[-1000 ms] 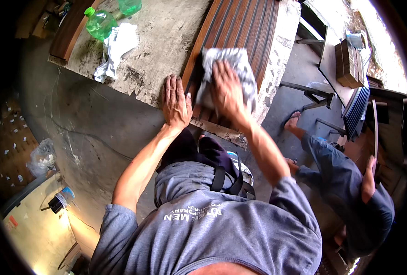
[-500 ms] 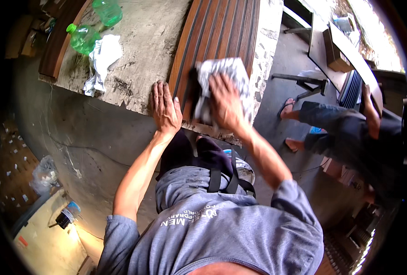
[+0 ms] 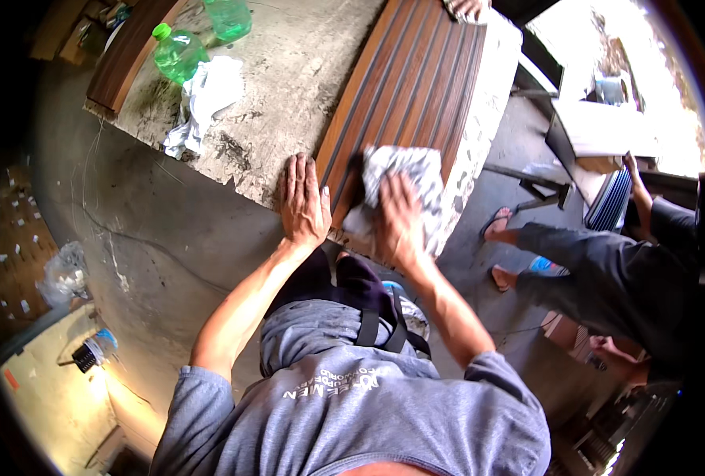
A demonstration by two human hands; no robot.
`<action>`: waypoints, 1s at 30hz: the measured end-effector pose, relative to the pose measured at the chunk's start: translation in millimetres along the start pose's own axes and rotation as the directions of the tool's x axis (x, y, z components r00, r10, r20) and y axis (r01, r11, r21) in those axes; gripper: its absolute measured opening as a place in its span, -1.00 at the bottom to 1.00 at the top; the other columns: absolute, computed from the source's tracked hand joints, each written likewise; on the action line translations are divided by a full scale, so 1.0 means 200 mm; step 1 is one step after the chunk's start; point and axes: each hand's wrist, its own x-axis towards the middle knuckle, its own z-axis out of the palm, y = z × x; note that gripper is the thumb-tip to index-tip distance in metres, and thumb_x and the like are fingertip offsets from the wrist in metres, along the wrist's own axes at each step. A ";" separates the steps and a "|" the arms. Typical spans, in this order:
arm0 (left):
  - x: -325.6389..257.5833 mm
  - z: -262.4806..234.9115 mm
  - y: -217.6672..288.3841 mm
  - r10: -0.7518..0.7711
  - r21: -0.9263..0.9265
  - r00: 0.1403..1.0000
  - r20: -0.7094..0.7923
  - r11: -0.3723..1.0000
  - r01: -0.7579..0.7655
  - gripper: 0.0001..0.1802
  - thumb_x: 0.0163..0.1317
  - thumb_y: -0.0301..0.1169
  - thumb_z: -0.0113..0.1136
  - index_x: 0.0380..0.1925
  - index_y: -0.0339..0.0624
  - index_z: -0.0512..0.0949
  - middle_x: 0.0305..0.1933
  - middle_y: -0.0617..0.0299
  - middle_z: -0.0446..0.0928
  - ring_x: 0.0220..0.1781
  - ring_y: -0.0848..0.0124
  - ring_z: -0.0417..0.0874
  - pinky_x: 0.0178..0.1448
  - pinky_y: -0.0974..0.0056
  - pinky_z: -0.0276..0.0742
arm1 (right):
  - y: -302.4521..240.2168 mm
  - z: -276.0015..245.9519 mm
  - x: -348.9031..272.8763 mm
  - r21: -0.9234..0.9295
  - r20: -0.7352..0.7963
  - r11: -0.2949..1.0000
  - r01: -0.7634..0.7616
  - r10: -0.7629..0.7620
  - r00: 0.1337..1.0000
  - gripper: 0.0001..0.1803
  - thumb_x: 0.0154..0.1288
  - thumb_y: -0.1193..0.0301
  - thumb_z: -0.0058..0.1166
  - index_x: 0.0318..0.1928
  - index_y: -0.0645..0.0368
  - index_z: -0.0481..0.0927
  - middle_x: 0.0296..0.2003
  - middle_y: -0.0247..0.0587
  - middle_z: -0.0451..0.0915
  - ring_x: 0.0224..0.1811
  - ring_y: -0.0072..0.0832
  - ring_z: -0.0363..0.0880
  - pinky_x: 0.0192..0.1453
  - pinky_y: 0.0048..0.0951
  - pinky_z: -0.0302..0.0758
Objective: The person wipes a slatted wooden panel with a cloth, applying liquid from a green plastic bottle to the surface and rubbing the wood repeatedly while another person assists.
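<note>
A brown ribbed wooden panel [image 3: 416, 87] lies on a rough concrete table [image 3: 289, 79]. My right hand [image 3: 396, 218] presses a crumpled grey-white cloth [image 3: 404, 170] flat against the panel's near end. My left hand [image 3: 303, 202] rests palm down, fingers spread, on the table's near edge, just left of the panel and holding nothing.
A white rag [image 3: 201, 103] and two green plastic bottles [image 3: 179, 51] sit at the table's far left by a dark wooden piece [image 3: 126, 59]. Another person [image 3: 606, 262] in dark clothes bends at the right. Someone's hand [image 3: 467, 8] touches the panel's far end.
My right hand and the cloth have slid slightly toward the panel's near end. The left hand stays planted on the table edge. The view has shifted, and the person at right has moved.
</note>
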 end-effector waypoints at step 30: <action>-0.01 0.00 -0.02 -0.042 -0.197 0.988 -0.151 0.980 0.011 -0.43 0.30 -0.39 0.01 0.28 -0.44 0.29 0.32 -0.22 0.34 0.40 -0.16 0.30 0.48 -0.11 0.18 | 0.32 0.14 1.02 -0.229 0.000 0.946 0.230 -0.237 0.972 -0.29 0.31 0.26 0.08 0.39 0.32 0.23 0.43 0.12 0.18 0.51 -0.05 0.09 0.55 -0.03 0.10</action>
